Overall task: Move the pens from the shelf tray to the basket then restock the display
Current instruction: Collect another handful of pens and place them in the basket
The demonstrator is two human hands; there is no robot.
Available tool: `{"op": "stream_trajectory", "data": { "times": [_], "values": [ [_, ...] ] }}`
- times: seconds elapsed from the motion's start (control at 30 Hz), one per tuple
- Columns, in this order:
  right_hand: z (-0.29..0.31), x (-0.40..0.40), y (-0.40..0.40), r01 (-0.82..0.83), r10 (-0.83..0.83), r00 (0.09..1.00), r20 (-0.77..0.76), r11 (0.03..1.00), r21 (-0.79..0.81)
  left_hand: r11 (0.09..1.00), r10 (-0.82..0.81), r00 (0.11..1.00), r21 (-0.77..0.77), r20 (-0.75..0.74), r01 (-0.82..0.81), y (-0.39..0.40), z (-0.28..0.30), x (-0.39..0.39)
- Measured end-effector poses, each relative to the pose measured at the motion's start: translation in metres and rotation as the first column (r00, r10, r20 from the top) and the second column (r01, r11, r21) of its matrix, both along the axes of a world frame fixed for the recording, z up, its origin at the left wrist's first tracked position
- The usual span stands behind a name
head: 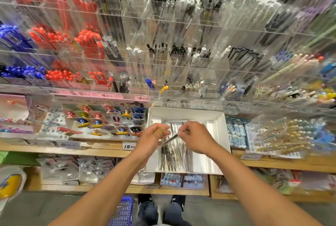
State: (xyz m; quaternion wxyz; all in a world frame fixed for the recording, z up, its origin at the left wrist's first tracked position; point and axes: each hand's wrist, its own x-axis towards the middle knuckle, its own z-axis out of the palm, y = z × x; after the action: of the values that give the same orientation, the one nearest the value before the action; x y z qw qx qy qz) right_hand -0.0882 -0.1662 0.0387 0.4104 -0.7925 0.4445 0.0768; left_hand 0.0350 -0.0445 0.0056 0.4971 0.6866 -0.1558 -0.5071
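Both hands point(172, 136) seemingly on one pen point(170, 139)

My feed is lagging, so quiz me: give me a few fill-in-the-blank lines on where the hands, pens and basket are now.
1. Both hands hover over the white ____ on the wooden shelf.
2. The right hand pinches a dark ____.
3. The basket on the floor is ____ in colour.
4. The left hand is beside the right hand, left of the ____.

Missing words: tray; pen; blue; pen
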Motion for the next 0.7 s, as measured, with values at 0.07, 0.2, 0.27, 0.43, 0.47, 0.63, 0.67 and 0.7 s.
{"op": "stream_trajectory", "data": {
  "times": [0.07,0.2,0.27,0.43,0.47,0.63,0.67,0.7],
  "values": [
    [0.008,0.007,0.003,-0.024,0.003,0.989,0.147,0.99,0.142,0.995,-0.097,0.993,-0.023,0.069,0.099,-0.001,0.001,-0.003],
    [-0.008,0.021,0.007,0.042,-0.204,0.923,0.325,0.896,0.443,0.996,-0.086,0.996,0.017,0.004,0.086,0.004,-0.009,-0.004],
    [-0.028,0.021,0.006,0.1,-0.286,0.918,0.274,0.837,0.538,0.998,0.04,0.997,0.043,-0.061,-0.038,0.009,-0.017,0.001],
    [-0.098,0.014,0.036,-0.21,0.301,0.914,-0.273,0.925,0.317,0.968,0.251,0.924,0.071,-0.289,-0.24,0.019,-0.022,0.01],
    [-0.109,0.013,0.043,-0.307,0.374,0.853,-0.364,0.924,0.229,0.966,0.26,0.915,0.074,-0.307,-0.25,0.019,-0.022,0.011],
    [-0.127,0.024,0.059,-0.473,0.415,0.705,-0.575,0.879,0.055,0.959,0.284,0.911,0.092,-0.3,-0.269,0.02,-0.017,0.014],
    [-0.128,0.027,0.061,-0.491,0.414,0.686,-0.598,0.87,0.039,0.958,0.286,0.912,0.095,-0.294,-0.27,0.02,-0.016,0.014],
    [-0.13,0.03,0.062,-0.5,0.408,0.678,-0.611,0.866,0.024,0.958,0.286,0.913,0.097,-0.291,-0.269,0.019,-0.016,0.013]
  ]
}}
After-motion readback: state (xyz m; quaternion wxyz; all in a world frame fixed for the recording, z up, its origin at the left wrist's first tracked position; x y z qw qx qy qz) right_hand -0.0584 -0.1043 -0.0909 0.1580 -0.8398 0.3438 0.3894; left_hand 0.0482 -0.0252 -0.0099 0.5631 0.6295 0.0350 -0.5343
